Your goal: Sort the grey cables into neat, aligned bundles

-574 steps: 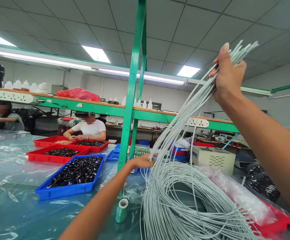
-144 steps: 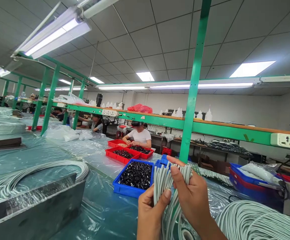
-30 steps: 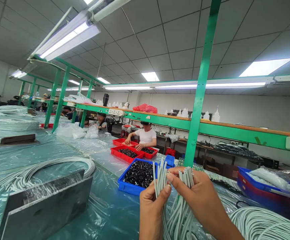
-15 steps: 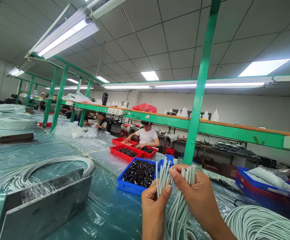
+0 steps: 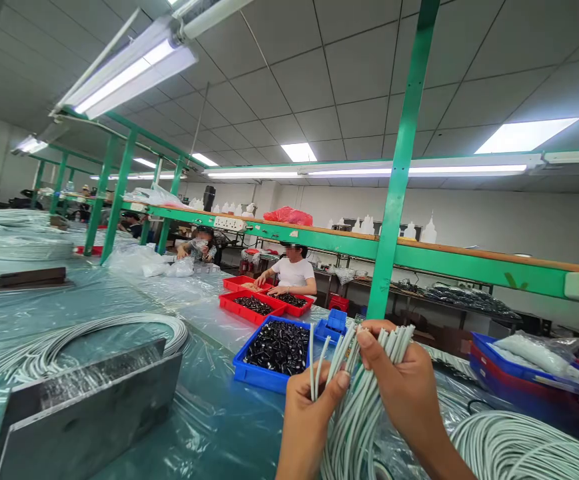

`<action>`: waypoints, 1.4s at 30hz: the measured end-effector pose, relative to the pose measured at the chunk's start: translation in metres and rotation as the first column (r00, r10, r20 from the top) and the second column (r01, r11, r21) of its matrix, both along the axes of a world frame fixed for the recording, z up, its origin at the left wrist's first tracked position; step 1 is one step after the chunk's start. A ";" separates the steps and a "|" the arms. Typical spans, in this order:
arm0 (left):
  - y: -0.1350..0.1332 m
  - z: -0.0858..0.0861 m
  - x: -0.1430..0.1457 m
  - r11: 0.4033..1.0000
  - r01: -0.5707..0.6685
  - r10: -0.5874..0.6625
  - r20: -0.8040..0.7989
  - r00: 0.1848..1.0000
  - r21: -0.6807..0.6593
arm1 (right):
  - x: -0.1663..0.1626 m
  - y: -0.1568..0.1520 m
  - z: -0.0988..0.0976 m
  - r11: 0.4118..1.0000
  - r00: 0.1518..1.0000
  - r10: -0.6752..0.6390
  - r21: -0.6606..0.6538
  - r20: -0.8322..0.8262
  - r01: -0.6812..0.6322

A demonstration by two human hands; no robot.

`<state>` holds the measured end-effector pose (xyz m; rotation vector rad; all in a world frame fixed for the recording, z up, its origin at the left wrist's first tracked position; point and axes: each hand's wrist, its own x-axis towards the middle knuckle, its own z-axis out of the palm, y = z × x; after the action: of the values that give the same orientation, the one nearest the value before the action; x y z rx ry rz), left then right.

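A bunch of grey-white cable ends stands upright between both my hands at the bottom centre. My right hand is closed round most of the bunch, thumb on top near the cut tips. My left hand pinches a few of the cables a little apart from the rest, at the bunch's left side. The cables run down out of view toward a large grey-white coil lying at the lower right.
A blue tray of small black parts sits just beyond my hands, red trays behind it where a seated person works. A metal block and another cable coil lie left. A green post rises behind the bunch.
My right hand has tilted its part of the bunch to the right. A few cable ends now stand separated at my left thumb. The view barely shifted.
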<state>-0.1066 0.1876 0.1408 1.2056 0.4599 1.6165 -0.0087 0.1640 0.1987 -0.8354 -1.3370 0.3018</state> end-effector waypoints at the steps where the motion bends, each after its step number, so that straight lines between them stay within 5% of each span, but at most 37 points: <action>1: 0.000 -0.001 0.000 1.000 0.001 -0.001 -0.004 1.000 -0.004 | 0.000 0.000 0.000 1.000 1.000 0.017 -0.006 -0.007 -0.017; 9: 0.001 -0.001 0.001 1.000 0.020 -0.020 0.003 1.000 -0.016 | 0.006 0.004 0.007 0.994 0.992 0.078 -0.079 0.096 -0.071; 15: 0.000 -0.003 0.005 0.999 -0.034 0.033 0.046 0.998 0.029 | 0.003 -0.001 0.008 0.997 0.998 0.058 -0.042 0.031 -0.057; 19: -0.001 -0.002 0.004 0.998 -0.058 0.058 0.103 0.993 -0.004 | 0.008 0.002 0.006 0.999 0.991 0.043 0.008 0.127 -0.044; 23: -0.001 0.000 -0.001 0.998 -0.028 0.025 0.055 0.998 0.058 | 0.011 0.001 0.010 0.994 0.971 0.108 -0.041 0.214 -0.101; 31: -0.007 0.004 -0.009 0.977 -0.178 0.184 -0.044 0.982 0.116 | 0.009 -0.006 0.022 0.973 0.942 0.164 -0.205 0.294 -0.105; 42: -0.008 0.002 -0.019 0.988 -0.067 0.104 -0.287 0.952 0.138 | 0.005 -0.010 0.022 0.951 0.890 0.266 -0.255 0.370 -0.178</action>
<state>-0.1256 0.1796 0.1432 1.5519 0.6116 1.5633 -0.0037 0.1538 0.2205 -0.9589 -1.8173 0.4807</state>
